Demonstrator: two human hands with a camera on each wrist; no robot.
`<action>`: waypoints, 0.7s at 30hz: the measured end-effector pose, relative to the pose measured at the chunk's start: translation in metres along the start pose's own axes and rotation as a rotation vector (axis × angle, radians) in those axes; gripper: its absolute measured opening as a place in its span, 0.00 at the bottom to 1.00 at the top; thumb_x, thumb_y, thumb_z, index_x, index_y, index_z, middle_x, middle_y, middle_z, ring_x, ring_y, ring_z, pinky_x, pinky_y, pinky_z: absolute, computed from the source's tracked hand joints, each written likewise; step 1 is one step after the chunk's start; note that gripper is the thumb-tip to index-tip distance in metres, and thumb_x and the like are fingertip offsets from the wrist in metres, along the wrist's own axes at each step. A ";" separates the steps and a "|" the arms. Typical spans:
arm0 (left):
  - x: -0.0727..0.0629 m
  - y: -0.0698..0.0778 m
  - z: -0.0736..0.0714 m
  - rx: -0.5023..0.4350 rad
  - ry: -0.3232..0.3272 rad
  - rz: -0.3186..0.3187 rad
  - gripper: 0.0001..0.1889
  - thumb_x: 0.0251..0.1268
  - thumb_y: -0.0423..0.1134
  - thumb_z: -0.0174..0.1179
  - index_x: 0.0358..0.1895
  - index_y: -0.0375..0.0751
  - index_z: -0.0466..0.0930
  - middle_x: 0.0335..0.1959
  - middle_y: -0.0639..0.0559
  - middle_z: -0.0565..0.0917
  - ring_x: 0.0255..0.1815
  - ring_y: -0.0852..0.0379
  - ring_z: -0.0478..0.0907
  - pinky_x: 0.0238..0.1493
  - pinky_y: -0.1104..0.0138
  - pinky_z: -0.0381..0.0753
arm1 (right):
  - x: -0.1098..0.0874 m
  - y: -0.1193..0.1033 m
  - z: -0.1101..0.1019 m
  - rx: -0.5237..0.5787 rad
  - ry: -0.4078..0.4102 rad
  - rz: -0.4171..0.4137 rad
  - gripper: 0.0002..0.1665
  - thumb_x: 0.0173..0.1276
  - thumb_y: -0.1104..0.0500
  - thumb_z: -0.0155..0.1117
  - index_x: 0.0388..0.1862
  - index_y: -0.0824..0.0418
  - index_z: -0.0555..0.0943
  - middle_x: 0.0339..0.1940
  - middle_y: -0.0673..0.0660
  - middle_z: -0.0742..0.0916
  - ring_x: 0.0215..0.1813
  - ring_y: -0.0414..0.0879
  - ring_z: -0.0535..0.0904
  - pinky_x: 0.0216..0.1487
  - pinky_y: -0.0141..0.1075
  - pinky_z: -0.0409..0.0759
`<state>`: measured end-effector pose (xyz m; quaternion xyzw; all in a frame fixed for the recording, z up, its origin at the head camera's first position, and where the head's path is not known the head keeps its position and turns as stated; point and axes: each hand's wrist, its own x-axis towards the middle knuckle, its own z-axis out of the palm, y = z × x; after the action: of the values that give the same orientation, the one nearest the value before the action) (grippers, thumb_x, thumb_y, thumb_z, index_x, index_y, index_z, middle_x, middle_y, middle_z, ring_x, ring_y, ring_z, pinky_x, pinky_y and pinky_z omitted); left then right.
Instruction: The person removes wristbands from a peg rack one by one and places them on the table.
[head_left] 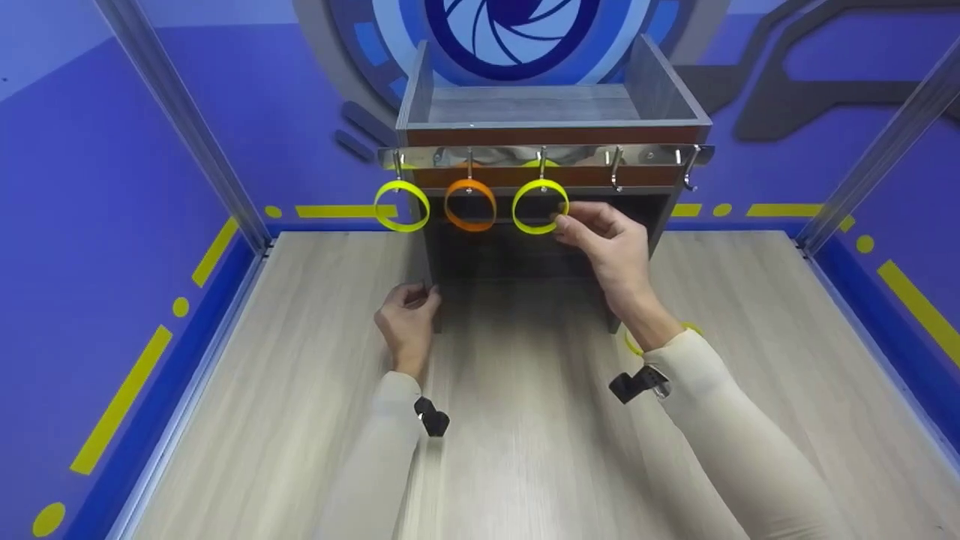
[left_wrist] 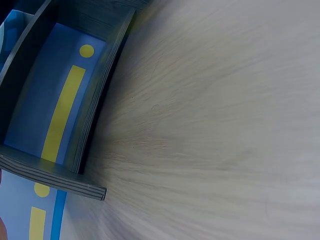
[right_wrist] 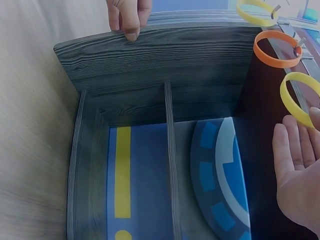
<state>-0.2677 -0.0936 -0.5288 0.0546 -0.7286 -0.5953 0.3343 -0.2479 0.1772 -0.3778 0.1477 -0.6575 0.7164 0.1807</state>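
My right hand [head_left: 611, 251] pinches the right edge of a yellow ring [head_left: 516, 214], which hangs at the third hook from the left. In the right wrist view that hand [right_wrist: 300, 185] has its thumb and fingertips at the yellow ring [right_wrist: 288, 100]. An orange ring [head_left: 448, 214] hangs from the second hook and another yellow ring [head_left: 379, 212] from the first. Lower left, my left hand [head_left: 405, 319] grips the front edge of the shelf unit's side panel [right_wrist: 160, 55], thumb on its inner face. Only a sliver of that hand [left_wrist: 2, 232] enters the left wrist view.
The metal hook rail [head_left: 585, 156] runs across the front of the grey wooden shelf unit [head_left: 551, 124]; two bare hooks [head_left: 616, 169] are at its right. Another yellow ring [head_left: 632, 343] lies on the wood-grain surface [head_left: 517, 420], partly behind my right wrist. Blue panels [head_left: 90, 262] surround it.
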 end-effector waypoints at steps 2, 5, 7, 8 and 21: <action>0.000 0.000 0.000 -0.004 0.006 0.008 0.07 0.54 0.29 0.78 0.33 0.33 0.88 0.33 0.42 0.90 0.33 0.44 0.91 0.35 0.70 0.89 | 0.000 -0.001 0.002 0.017 0.012 -0.007 0.15 0.69 0.66 0.77 0.51 0.72 0.87 0.45 0.65 0.91 0.43 0.56 0.90 0.52 0.44 0.89; 0.000 -0.001 0.000 -0.008 0.008 0.018 0.07 0.54 0.29 0.78 0.33 0.32 0.88 0.32 0.42 0.90 0.32 0.45 0.91 0.35 0.73 0.88 | 0.001 -0.003 0.004 0.050 0.034 -0.019 0.14 0.68 0.67 0.76 0.50 0.71 0.87 0.45 0.66 0.91 0.42 0.53 0.90 0.52 0.45 0.89; 0.000 -0.001 0.000 -0.002 0.006 0.020 0.07 0.54 0.29 0.78 0.33 0.32 0.88 0.32 0.43 0.90 0.32 0.46 0.90 0.34 0.75 0.86 | 0.001 -0.005 0.005 0.063 0.046 -0.026 0.13 0.68 0.67 0.76 0.50 0.71 0.88 0.45 0.66 0.90 0.41 0.53 0.90 0.52 0.45 0.89; 0.001 -0.001 0.000 0.001 0.005 0.020 0.07 0.54 0.29 0.78 0.33 0.32 0.88 0.32 0.43 0.90 0.31 0.47 0.90 0.34 0.76 0.85 | 0.001 -0.006 0.006 0.063 0.051 -0.030 0.14 0.69 0.67 0.76 0.50 0.71 0.87 0.46 0.66 0.90 0.42 0.54 0.90 0.52 0.45 0.89; 0.001 -0.002 0.000 0.031 0.007 0.026 0.07 0.55 0.30 0.78 0.33 0.33 0.88 0.32 0.44 0.90 0.32 0.47 0.90 0.35 0.70 0.88 | -0.004 -0.018 0.009 0.107 0.061 -0.044 0.15 0.69 0.66 0.76 0.52 0.72 0.87 0.47 0.69 0.90 0.44 0.56 0.89 0.54 0.47 0.88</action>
<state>-0.2686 -0.0948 -0.5303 0.0526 -0.7373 -0.5793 0.3436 -0.2359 0.1691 -0.3627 0.1496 -0.6091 0.7505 0.2085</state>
